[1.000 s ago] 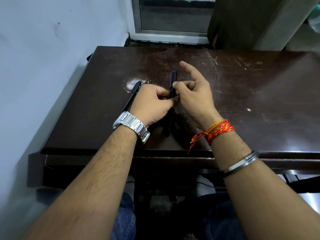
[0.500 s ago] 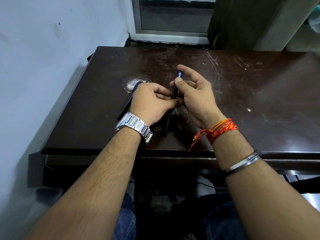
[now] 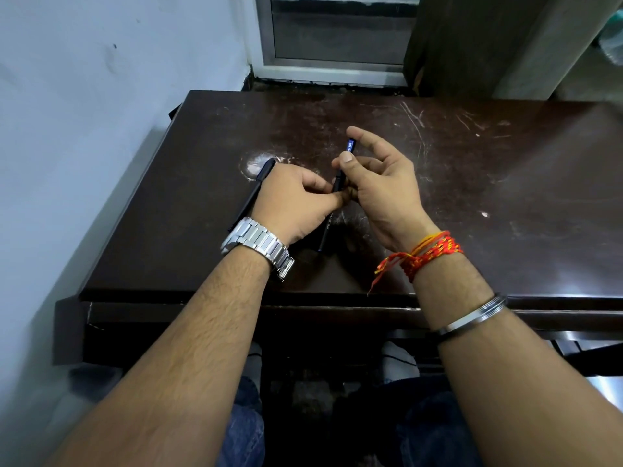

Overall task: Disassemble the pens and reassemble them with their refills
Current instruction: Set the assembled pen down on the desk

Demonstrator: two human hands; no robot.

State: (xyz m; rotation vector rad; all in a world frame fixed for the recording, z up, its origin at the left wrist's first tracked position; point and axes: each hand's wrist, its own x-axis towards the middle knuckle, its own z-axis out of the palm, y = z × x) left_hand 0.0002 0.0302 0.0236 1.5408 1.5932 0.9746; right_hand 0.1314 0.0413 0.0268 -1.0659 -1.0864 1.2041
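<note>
My two hands meet over the dark wooden table (image 3: pixel 472 203) around a slim dark pen (image 3: pixel 339 179). The pen stands tilted, its blue-marked top end (image 3: pixel 350 145) up by my right fingers and its lower end (image 3: pixel 323 242) near the table. My right hand (image 3: pixel 377 187) pinches its upper part between thumb and fingers. My left hand (image 3: pixel 296 200) grips the middle with thumb and fingertips. A second dark pen (image 3: pixel 253 193) lies flat on the table, partly hidden under my left hand and wrist.
A pale wall (image 3: pixel 84 129) runs close along the table's left edge. A window frame (image 3: pixel 330 65) and a dark curtain (image 3: pixel 472 45) stand behind the table. My knees show under the near edge (image 3: pixel 303 298).
My right thumb and fingers have slid up the pen, exposing more of its blue-marked top. My right index finger has spread out. My left hand stays on the pen's middle.
</note>
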